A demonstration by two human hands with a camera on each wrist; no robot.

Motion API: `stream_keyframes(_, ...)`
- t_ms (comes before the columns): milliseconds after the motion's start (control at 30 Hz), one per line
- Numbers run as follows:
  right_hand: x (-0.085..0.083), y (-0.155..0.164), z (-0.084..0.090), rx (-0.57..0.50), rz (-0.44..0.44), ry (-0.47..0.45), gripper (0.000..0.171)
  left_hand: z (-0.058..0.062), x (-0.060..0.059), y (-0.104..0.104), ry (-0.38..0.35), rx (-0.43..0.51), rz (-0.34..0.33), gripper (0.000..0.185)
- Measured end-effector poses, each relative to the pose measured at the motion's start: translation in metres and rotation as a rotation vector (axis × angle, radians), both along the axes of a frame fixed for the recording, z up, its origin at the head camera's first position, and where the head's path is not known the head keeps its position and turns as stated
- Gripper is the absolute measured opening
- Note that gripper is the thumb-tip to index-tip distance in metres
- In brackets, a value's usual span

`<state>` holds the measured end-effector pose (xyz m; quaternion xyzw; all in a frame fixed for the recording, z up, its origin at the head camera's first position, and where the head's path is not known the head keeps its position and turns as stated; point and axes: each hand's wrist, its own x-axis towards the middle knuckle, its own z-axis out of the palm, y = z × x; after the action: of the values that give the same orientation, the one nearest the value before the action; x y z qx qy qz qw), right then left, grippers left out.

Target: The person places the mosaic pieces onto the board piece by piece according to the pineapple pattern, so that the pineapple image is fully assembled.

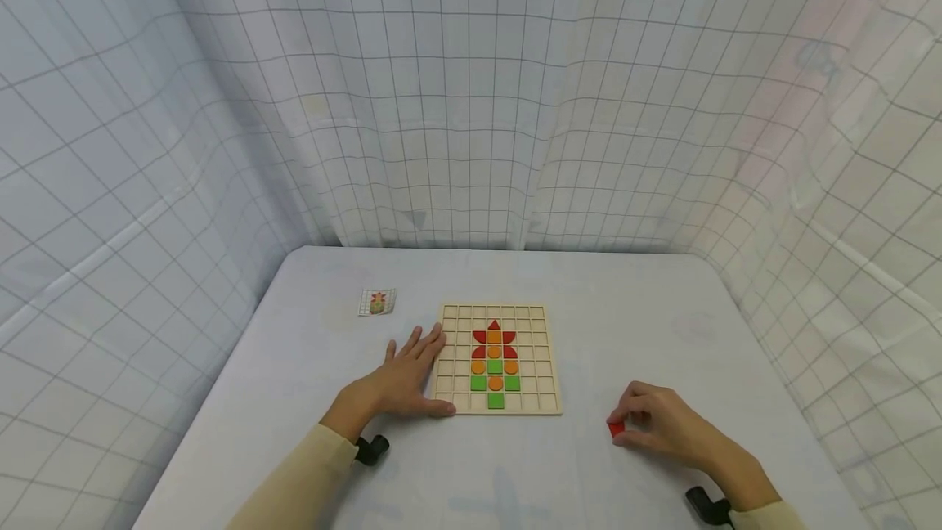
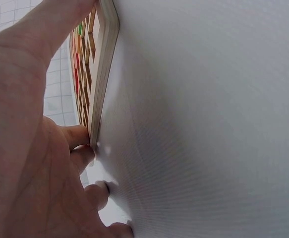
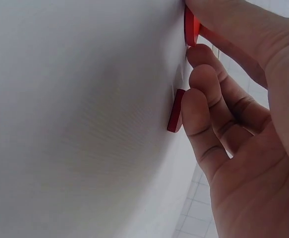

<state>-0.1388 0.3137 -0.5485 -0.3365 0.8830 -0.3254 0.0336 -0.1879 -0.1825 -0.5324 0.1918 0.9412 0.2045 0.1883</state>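
Resting L hand (image 1: 403, 379): flat on bench (image 1: 294, 399), fingers straight, touching left edge of grid board (image 1: 540, 350).
Board holds: red, orange, green tiles in mid cells.
R hand (image 1: 666, 424): fingers curled, pinching red tile (image 1: 616, 428), near-right of board.
Far left: pattern card (image 1: 377, 302).

White table (image 1: 294, 366), grid-patterned, perhaps fabric, walls (image 1: 471, 88) around.

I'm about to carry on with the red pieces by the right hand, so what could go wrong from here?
1. The right hand has two thin red pieces under its fingertips, flat on the table; lifting one could drag or flick the other away.
2. The left hand only presses the wooden grid board at its edge; a nudge could slide it and unsettle the seated coloured tiles.
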Motion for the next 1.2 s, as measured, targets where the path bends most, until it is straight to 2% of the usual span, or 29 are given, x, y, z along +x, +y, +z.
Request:
stream_keyframes(300, -0.005, -0.013, 0.001, -0.013, 0.021, 0.023, 0.020, -0.002, -0.001, 0.000, 0.004, 0.000, -0.003, 0.134)
stream_keyframes(600, -0.013, -0.041, 0.004, -0.054, 0.044, 0.100, 0.028, -0.002, 0.001, 0.001, -0.003, -0.001, 0.001, 0.134)
stream_keyframes(967, -0.022, -0.076, 0.008, -0.032, 0.033, 0.118, 0.024, 0.002, 0.000, 0.000, 0.000, -0.006, -0.003, 0.134)
stream_keyframes(1200, -0.022, -0.093, 0.012, -0.001, 0.012, 0.072, 0.024, 0.001, 0.000, 0.001, 0.003, -0.013, -0.003, 0.135)
